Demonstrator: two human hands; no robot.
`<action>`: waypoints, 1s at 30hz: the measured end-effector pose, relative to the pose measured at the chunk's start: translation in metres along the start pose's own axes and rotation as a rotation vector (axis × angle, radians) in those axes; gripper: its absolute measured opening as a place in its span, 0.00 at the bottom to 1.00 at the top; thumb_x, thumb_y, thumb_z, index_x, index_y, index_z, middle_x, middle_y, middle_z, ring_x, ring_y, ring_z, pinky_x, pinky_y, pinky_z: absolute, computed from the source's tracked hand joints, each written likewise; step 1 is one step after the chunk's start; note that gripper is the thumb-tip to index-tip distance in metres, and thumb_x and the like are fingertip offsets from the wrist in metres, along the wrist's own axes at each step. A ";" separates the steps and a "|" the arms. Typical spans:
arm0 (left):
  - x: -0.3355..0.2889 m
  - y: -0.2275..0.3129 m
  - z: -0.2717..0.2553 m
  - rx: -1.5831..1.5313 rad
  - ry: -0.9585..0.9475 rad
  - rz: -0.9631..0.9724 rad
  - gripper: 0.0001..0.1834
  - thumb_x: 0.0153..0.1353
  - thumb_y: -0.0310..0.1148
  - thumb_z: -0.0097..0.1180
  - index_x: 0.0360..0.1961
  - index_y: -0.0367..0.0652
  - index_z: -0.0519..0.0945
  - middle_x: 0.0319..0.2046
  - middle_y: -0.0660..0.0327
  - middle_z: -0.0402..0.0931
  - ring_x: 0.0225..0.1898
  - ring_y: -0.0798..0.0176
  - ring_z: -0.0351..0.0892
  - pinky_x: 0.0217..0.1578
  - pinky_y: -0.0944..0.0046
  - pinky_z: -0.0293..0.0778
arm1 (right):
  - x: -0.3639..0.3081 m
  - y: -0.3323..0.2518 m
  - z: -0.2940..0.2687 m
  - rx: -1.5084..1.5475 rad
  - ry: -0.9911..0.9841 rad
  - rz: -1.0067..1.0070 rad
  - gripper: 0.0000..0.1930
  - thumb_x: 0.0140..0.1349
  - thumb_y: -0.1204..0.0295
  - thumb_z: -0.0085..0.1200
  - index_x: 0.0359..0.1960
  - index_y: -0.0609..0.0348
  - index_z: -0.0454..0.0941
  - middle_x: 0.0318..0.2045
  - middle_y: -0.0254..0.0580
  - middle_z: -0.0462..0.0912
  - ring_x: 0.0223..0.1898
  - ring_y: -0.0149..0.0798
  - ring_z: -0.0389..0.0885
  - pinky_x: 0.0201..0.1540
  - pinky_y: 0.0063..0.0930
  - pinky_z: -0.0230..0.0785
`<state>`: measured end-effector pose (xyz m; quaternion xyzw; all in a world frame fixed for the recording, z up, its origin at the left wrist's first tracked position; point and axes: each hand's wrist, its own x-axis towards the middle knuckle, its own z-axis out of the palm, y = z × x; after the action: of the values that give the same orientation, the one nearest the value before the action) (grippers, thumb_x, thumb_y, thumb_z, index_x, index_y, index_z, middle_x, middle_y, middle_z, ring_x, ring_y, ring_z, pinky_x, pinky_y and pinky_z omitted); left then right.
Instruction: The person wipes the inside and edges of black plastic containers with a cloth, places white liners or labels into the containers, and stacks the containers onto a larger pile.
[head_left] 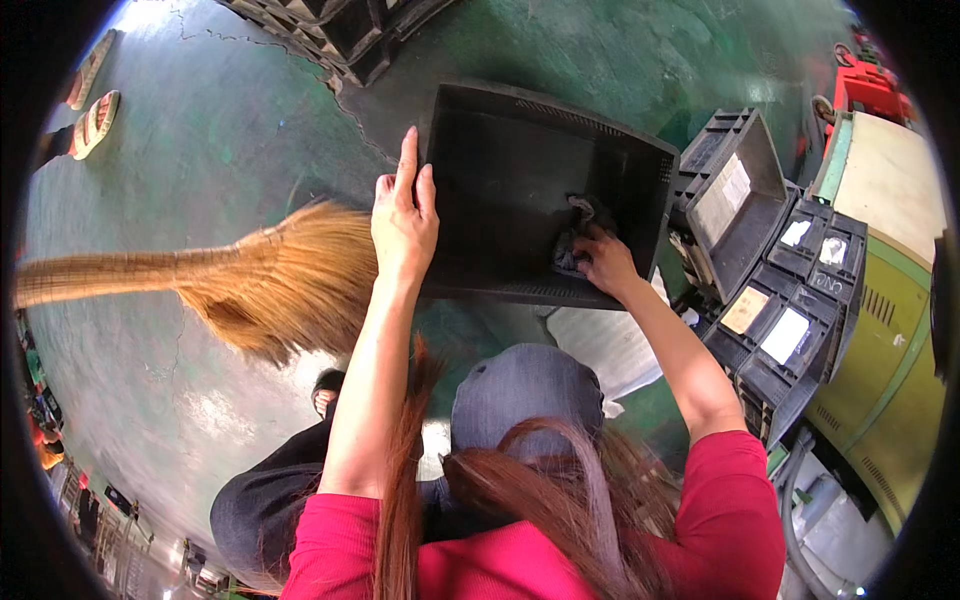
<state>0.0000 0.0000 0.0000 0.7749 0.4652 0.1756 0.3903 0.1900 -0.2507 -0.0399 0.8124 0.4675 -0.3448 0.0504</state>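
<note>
A black plastic crate (500,150) stands tilted on its side on the green floor, its open side toward me. My left hand (404,215) lies flat against the crate's left rim, fingers up. My right hand (600,262) reaches inside the crate and presses a dark grey rag (578,228) against the inner wall near the lower right corner. Red sleeves cover my upper arms, and long reddish hair hangs below.
A straw broom (250,278) lies on the floor to the left of the crate. Stacked black crates (770,280) with paper labels stand at the right beside a green and cream machine (890,330). A dark pallet (340,30) sits at the top. Someone's sandalled feet (92,110) show at far left.
</note>
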 end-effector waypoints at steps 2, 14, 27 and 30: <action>0.005 -0.002 -0.003 0.008 -0.002 0.017 0.26 0.65 0.37 0.46 0.64 0.62 0.61 0.28 0.49 0.68 0.30 0.49 0.71 0.37 0.54 0.71 | 0.017 0.002 0.010 0.036 0.250 -0.222 0.18 0.47 0.69 0.61 0.43 0.46 0.77 0.53 0.45 0.68 0.54 0.52 0.69 0.54 0.39 0.66; -0.002 -0.012 0.004 -0.176 -0.006 0.066 0.26 0.65 0.37 0.44 0.65 0.55 0.59 0.36 0.45 0.70 0.38 0.45 0.72 0.43 0.54 0.68 | 0.174 -0.155 -0.024 0.104 0.938 -0.081 0.09 0.54 0.75 0.48 0.36 0.54 0.77 0.39 0.43 0.69 0.42 0.50 0.72 0.36 0.41 0.73; 0.001 -0.009 0.006 -0.110 0.023 -0.001 0.25 0.66 0.39 0.44 0.64 0.57 0.62 0.40 0.47 0.73 0.43 0.48 0.73 0.48 0.57 0.67 | 0.095 -0.162 -0.023 -0.076 -0.126 -0.466 0.10 0.52 0.75 0.48 0.33 0.61 0.80 0.41 0.54 0.79 0.42 0.51 0.78 0.43 0.43 0.72; 0.004 -0.002 0.009 -0.136 0.033 0.049 0.25 0.65 0.39 0.45 0.63 0.59 0.63 0.33 0.46 0.73 0.36 0.45 0.72 0.44 0.53 0.68 | 0.105 -0.120 0.020 0.017 0.051 -0.669 0.13 0.48 0.76 0.52 0.37 0.53 0.80 0.51 0.44 0.75 0.47 0.49 0.76 0.46 0.41 0.71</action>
<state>0.0069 0.0000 -0.0074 0.7548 0.4396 0.2290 0.4297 0.1189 -0.1158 -0.0905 0.6227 0.7063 -0.3259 -0.0841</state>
